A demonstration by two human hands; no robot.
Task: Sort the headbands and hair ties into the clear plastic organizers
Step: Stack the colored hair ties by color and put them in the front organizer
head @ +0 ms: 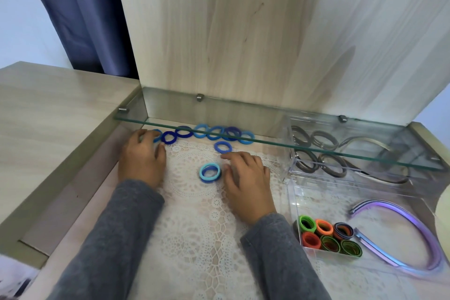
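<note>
Blue hair ties [202, 173] lie loose at twelve o'clock; grey and bright ones sit in organizers [316, 202] at three. The right hand [246, 178] rests flat, empty; the left hand [142, 158] touches one, grip unclear.

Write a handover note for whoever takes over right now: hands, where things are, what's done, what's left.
Left hand: fingers on the left end of the blue tie row under the glass shelf; grip unclear.
Right hand: open, empty, beside the stacked light-blue ties.
Done: grey ties in the far organizer; coloured ties in the near organizer, purple headbands alongside.
Left: every blue tie, including the single blue tie, still lies on the lace mat.
</note>
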